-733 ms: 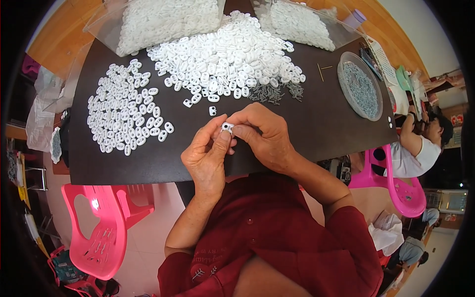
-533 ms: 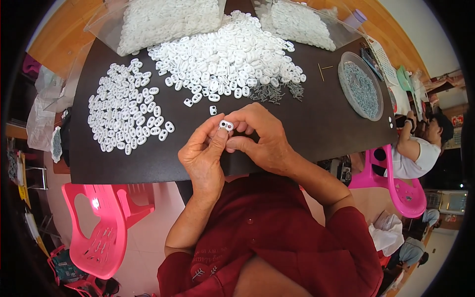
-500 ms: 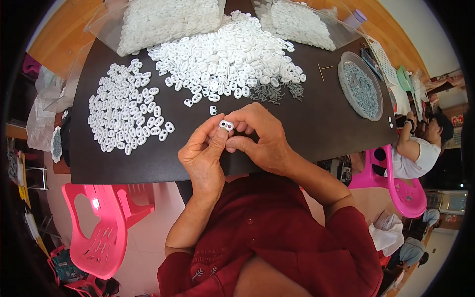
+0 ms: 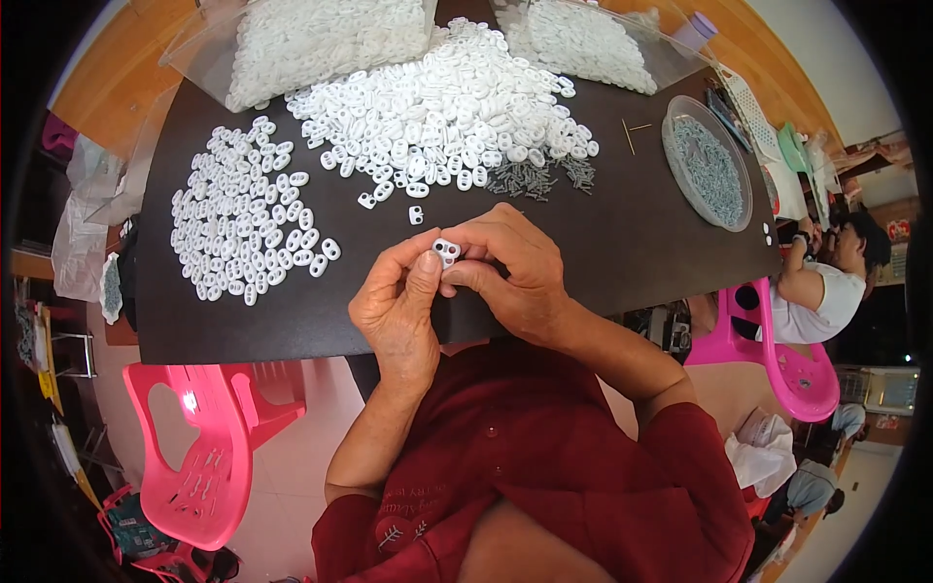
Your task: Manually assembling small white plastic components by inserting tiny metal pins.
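Observation:
Between both hands, above the table's near part, is a small white two-hole plastic piece [image 4: 446, 250]. My left hand [image 4: 400, 301] is closed on it, the thumb pressed to its near side. My right hand [image 4: 515, 267] pinches at its right edge, thumb and forefinger together; its fingertips partly hide the piece. Just beyond the hands lie two loose white pieces, one of them a small piece [image 4: 416, 215] with an open side. Farther back spreads a large heap of white pieces [image 4: 437, 117], with small dark grey pins [image 4: 525, 181] at its near right edge.
A flat group of white pieces [image 4: 238, 209] covers the left of the dark table [image 4: 622, 243]. Two clear bins [image 4: 330, 49] of white pieces stand at the back. At right is a round tub [image 4: 746, 209] of grey pins. Pink chairs [image 4: 199, 466] flank the table; a person [image 4: 821, 296] sits at right.
The white piece has tilted in my fingers and its holes face differently. My left thumb and right fingers have shifted slightly; the view has moved a little.

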`<action>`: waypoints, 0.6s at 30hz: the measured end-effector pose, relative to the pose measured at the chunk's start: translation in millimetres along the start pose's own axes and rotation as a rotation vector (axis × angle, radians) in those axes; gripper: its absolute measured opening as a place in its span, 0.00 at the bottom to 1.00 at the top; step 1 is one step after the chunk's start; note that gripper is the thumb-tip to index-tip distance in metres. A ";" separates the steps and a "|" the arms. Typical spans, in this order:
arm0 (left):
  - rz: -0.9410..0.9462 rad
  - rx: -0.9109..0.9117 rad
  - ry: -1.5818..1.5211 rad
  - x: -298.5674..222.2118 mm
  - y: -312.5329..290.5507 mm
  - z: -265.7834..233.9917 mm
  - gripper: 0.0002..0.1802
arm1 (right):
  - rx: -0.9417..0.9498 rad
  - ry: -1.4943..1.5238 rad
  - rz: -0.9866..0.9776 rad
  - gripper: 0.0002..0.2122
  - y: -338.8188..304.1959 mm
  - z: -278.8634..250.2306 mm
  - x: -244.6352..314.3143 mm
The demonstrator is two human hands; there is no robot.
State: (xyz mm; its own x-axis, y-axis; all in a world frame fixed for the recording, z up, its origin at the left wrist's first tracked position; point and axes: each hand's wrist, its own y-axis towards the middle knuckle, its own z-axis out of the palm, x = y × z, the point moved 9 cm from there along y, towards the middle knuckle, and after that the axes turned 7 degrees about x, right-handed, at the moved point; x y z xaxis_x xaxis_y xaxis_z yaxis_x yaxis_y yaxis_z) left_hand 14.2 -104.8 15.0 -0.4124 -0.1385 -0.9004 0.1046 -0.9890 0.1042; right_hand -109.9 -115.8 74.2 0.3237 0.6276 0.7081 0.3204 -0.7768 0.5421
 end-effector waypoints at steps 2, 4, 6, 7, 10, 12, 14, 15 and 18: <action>0.016 0.006 -0.014 0.3 -0.2 -0.8 0.10 | -0.003 0.012 0.012 0.12 0.2 -0.5 0.9; 0.030 0.014 -0.017 -1.5 0.1 -0.5 0.10 | -0.007 0.023 0.023 0.12 -0.1 -0.4 1.3; 0.044 0.022 -0.021 -2.3 0.3 0.3 0.10 | -0.022 0.043 0.002 0.12 -0.3 -0.7 3.4; 0.053 0.013 -0.031 -2.6 -0.4 -0.7 0.09 | -0.023 0.043 0.003 0.12 -0.2 -1.1 3.5; 0.081 0.010 -0.057 -0.2 -1.8 -2.7 0.09 | -0.001 -0.002 -0.057 0.12 -0.1 0.5 9.5; 0.100 0.017 -0.074 -1.0 -2.4 -2.1 0.09 | -0.049 0.018 -0.097 0.12 -1.7 -1.6 12.4; 0.090 0.002 -0.073 0.2 -3.2 -2.7 0.09 | -0.034 0.006 -0.091 0.12 -2.4 0.1 11.0; 0.091 0.001 -0.074 -0.6 -3.5 -2.5 0.09 | -0.020 -0.007 -0.085 0.13 -2.3 1.5 10.5; 0.073 -0.022 -0.046 -3.5 -2.9 -3.1 0.09 | -0.007 -0.003 -0.044 0.14 -1.3 3.4 10.8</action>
State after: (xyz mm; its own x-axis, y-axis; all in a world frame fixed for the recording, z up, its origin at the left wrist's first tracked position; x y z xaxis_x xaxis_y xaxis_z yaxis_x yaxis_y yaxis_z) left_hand 18.2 -101.3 16.5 -0.4442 -0.2133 -0.8702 0.1558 -0.9748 0.1594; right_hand -103.8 -107.8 79.6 0.3117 0.6617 0.6819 0.3280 -0.7485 0.5763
